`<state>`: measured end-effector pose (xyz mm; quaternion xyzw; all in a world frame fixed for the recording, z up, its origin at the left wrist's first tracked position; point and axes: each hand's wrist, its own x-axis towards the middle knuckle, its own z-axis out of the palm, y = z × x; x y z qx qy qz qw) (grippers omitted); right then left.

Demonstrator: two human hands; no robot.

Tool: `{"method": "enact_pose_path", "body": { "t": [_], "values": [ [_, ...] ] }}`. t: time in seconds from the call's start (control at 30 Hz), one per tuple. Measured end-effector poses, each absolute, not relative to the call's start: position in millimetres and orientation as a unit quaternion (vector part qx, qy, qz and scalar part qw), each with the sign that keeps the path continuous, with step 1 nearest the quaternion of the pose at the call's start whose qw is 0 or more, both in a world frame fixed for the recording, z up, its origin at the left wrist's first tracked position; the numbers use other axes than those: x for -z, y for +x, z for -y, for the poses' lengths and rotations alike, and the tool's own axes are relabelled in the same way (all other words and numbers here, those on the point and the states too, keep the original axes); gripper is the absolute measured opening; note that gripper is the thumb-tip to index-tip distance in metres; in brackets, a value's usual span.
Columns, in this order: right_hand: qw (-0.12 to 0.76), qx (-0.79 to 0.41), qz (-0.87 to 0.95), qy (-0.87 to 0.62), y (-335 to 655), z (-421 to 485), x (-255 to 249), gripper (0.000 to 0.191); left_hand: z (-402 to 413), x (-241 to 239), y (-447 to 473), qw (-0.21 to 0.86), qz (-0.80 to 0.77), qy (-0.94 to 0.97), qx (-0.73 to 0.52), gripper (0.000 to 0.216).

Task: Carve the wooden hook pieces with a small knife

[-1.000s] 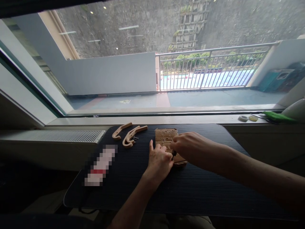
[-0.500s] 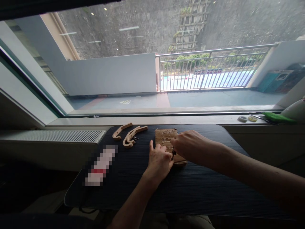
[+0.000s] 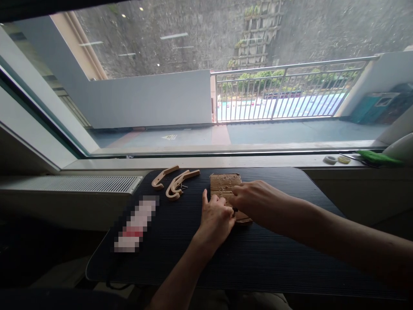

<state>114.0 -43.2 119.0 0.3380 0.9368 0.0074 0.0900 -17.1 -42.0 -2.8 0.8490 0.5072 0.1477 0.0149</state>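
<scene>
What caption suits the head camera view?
Left hand over cardboard, right hand gripping a dark tool, curved wooden pieces on the table.

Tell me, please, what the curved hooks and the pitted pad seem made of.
Curved hooks: probably wood, smooth, perhaps unvarnished, judging by the even pale-tan colour.
Pitted pad: apparently corrugated cardboard, matte brown, with visible ridges and ragged edges.

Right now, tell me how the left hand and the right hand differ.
The left hand has one finger stretched out; the right hand has its fingers curled in. The right hand grips a small dark tool from above; the left hand rests over the left side of the cardboard. Both are bare.
</scene>
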Motion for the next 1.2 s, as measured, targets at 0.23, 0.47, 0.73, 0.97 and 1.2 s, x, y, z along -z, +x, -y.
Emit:
{"method": "enact_pose_path", "body": {
  "t": [0.23,0.47,0.73,0.97,1.2],
  "values": [
    [0.113,-0.001,-0.922,0.371,117.7,35.7,-114.8,0.017,42.0,1.9,-17.8,0.023,-0.505,0.850,-0.146,0.014],
    [0.136,-0.008,-0.914,0.382,117.0,37.5,-117.1,0.019,43.4,-1.1,-17.8,0.028,-0.506,0.850,-0.143,0.013],
    [0.155,-0.017,-0.909,0.387,110.9,43.1,-128.2,0.019,43.0,2.3,-18.5,0.020,-0.505,0.851,-0.142,0.014],
    [0.133,0.009,-0.927,0.350,110.9,49.9,-132.3,0.018,43.5,1.4,-18.3,0.014,-0.509,0.850,-0.136,0.017],
    [0.103,-0.003,-0.931,0.350,113.4,41.8,-119.0,0.016,43.4,-1.6,-17.4,0.024,-0.509,0.850,-0.135,0.015]
  ]
}}
